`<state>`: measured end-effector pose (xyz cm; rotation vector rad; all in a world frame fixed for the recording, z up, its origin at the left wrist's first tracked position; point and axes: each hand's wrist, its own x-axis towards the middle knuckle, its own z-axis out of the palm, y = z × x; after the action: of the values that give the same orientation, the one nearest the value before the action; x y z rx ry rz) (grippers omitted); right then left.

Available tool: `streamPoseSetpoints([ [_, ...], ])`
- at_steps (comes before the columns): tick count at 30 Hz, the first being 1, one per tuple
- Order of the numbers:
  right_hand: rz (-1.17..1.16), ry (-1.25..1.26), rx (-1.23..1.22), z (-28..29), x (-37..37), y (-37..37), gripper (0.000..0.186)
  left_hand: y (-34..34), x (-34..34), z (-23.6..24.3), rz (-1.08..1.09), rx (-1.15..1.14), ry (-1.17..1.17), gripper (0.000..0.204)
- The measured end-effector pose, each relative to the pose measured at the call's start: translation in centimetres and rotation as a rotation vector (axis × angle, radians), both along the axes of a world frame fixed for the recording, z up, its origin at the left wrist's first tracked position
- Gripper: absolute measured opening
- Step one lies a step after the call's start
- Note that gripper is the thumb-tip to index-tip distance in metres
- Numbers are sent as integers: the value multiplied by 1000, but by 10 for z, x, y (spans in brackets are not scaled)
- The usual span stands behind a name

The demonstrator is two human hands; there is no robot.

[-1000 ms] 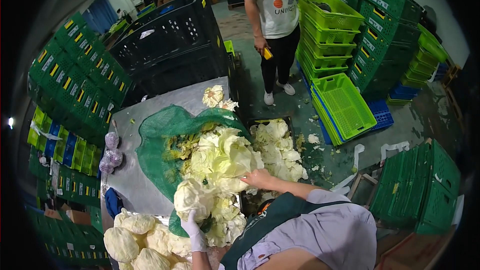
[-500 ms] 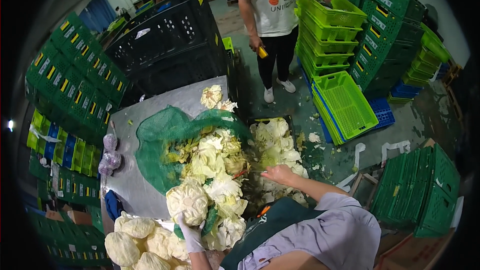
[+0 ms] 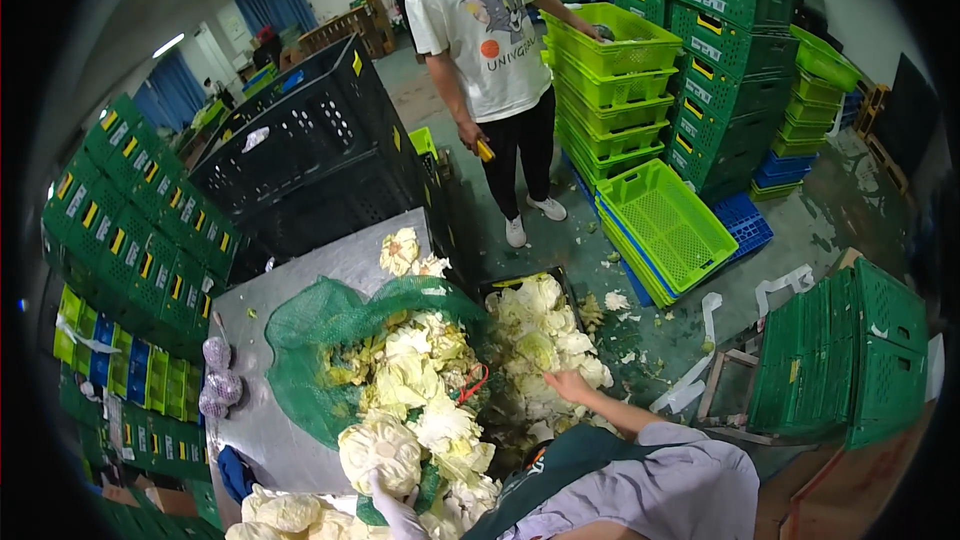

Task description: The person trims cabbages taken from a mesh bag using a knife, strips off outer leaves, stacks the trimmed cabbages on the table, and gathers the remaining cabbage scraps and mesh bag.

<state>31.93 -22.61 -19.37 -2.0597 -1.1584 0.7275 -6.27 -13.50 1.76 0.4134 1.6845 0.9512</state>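
Observation:
My left hand (image 3: 388,497), in a pale glove, grips the near side of a whitish cabbage head (image 3: 380,455) at the table's near edge. Beside it, loose cabbage leaves (image 3: 410,372) spread over a green mesh bag (image 3: 305,340), with a red cord (image 3: 474,385) at its right. My bare right hand (image 3: 568,386) is over a dark crate heaped with cabbage leaves (image 3: 540,325), to the right of the table. Its fingers look closed; what they hold, if anything, is too small to make out.
More cabbage heads (image 3: 285,510) lie at the near left of the metal table (image 3: 240,325), by purple net-wrapped balls (image 3: 218,380). A person (image 3: 490,30) stands beyond, beside stacked lime crates (image 3: 610,90). Black bins (image 3: 300,130) stand behind the table; folded green crates (image 3: 830,360) at right.
The whole view has tilted up, showing more of the room. My right hand has drawn back from the table edge toward the right, over the leaf crate. My left hand stays on the cabbage head.

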Motion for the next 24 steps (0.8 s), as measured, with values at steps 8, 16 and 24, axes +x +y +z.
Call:
streamPoseSetpoints([
  [8, -40, 295, -351, 2, -31, -40, 70, -5, 14, -20, 48, 194, 152, 67],
  [16, -55, 395, -391, 24, -14, -35, 64, -11, 37, -10, -48, 619, 278, 62],
  [24, 17, 370, -345, 16, -25, -41, 73, -22, 56, -4, -182, 472, 584, 74],
])
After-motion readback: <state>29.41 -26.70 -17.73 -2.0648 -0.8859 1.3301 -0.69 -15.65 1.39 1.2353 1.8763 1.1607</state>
